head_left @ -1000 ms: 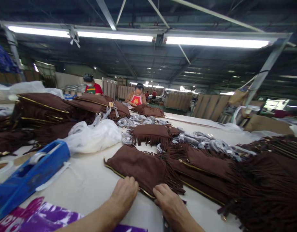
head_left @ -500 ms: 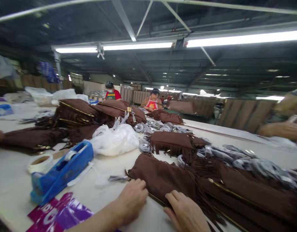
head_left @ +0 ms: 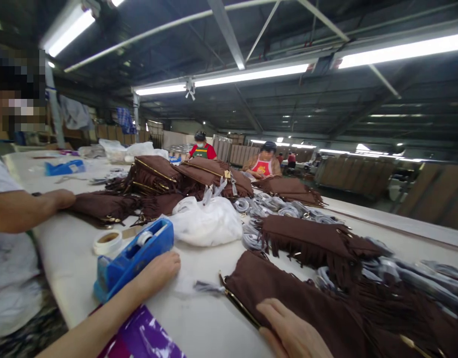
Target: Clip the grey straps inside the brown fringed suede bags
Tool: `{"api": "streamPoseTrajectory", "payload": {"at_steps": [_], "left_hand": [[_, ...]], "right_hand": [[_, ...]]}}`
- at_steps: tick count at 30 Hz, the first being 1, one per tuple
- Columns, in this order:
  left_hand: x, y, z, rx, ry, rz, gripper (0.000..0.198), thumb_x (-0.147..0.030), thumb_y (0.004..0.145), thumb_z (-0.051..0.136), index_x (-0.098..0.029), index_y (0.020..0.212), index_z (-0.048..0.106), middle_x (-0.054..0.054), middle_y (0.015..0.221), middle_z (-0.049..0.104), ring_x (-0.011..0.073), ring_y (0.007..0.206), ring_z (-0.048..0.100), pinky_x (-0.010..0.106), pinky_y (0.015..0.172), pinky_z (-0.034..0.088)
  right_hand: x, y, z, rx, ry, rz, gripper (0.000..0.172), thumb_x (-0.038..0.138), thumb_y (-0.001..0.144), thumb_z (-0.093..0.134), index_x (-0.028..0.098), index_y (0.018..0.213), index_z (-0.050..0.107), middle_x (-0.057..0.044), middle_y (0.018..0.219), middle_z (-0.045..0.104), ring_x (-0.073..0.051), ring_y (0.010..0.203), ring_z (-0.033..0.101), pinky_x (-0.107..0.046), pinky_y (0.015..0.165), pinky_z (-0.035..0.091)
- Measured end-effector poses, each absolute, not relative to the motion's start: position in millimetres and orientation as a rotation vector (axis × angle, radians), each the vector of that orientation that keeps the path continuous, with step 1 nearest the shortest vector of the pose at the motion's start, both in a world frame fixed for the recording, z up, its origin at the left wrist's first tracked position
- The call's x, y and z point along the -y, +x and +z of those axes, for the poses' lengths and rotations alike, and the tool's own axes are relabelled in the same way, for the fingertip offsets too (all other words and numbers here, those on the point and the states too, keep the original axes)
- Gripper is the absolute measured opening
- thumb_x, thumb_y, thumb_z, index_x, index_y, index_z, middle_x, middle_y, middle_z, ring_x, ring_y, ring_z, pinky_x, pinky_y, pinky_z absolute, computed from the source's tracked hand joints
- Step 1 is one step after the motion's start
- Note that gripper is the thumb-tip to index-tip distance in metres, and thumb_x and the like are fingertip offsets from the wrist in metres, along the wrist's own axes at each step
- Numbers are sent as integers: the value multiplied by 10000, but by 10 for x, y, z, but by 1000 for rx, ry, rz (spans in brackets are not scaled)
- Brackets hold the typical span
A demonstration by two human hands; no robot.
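A dark brown fringed bag (head_left: 273, 278) with a gold zipper lies before me. My right hand (head_left: 292, 330) rests on its near edge, fingers stretched over the fabric and thumb by the zipper. My left hand (head_left: 161, 271) is just right of a blue tape dispenser (head_left: 134, 261), its fingers curled down by the tabletop. What those fingers hold, if anything, is hidden. A grey wrapped tassel-like piece (head_left: 209, 287) sticks out from the bag's left corner. Purple printed plastic (head_left: 144, 335) lies under my left forearm.
A white tape roll (head_left: 108, 243) lies behind the dispenser. Beyond are a white plastic bag (head_left: 208, 223), more brown bags (head_left: 303, 236) and coiled grey straps (head_left: 279, 205). At left, a co-worker's hand (head_left: 60, 199) touches another brown bag (head_left: 100, 206). Two more people are across the table.
My left hand has left the brown bag's edge and moved left to the dispenser. My right hand stays on the bag. The view has turned left, bringing in a co-worker.
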State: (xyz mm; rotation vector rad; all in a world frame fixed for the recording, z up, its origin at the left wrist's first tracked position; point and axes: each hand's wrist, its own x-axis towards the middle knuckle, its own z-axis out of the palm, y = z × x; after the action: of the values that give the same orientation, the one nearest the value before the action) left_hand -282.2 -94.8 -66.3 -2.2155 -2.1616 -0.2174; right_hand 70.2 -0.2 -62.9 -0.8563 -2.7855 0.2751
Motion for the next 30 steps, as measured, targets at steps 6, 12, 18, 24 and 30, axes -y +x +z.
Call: {"api": "streamPoseTrajectory", "payload": {"at_steps": [6, 12, 18, 24, 30], "left_hand": [[896, -2919, -866, 2168, -2179, -252, 266, 12, 870, 360, -172, 834, 549, 75, 945, 617, 214, 912, 573, 362, 881, 471], [853, -2963, -912, 2266, -2069, -425, 286, 38, 833, 330, -200, 784, 480, 41, 890, 598, 184, 832, 575, 300, 805, 465], [836, -2934, -919, 2327, -2001, -585, 271, 27, 798, 307, -210, 737, 425, 19, 822, 583, 166, 780, 562, 274, 762, 440], [846, -2914, -876, 2340, -2004, -639, 240, -3, 788, 308, -206, 738, 426, 25, 815, 580, 172, 769, 560, 283, 728, 423], [852, -2903, -871, 2371, -1987, -603, 251, -1, 801, 300, -205, 753, 439, 19, 820, 579, 166, 760, 561, 278, 721, 423]], "right_hand": [[161, -205, -535, 2905, -629, 420, 709, 127, 813, 527, 158, 1489, 315, -150, 1519, 367, -277, 1256, 531, -337, 993, 468], [101, -423, -510, 3011, -599, 632, 316, 278, 941, 407, 198, 824, 690, -54, 754, 732, -202, 707, 691, -233, 632, 489], [-69, -525, -476, 2694, -716, 911, 233, 185, 779, 535, 187, 548, 503, 9, 503, 588, -130, 516, 586, -199, 524, 402], [-166, -920, -607, 2152, -956, 1277, 252, 327, 876, 397, 166, 942, 579, -38, 787, 653, -142, 553, 652, -176, 358, 410], [-191, -1201, -596, 2376, -988, 1149, 282, 280, 937, 330, 175, 785, 543, -27, 755, 666, -110, 518, 644, -154, 369, 397]]}}
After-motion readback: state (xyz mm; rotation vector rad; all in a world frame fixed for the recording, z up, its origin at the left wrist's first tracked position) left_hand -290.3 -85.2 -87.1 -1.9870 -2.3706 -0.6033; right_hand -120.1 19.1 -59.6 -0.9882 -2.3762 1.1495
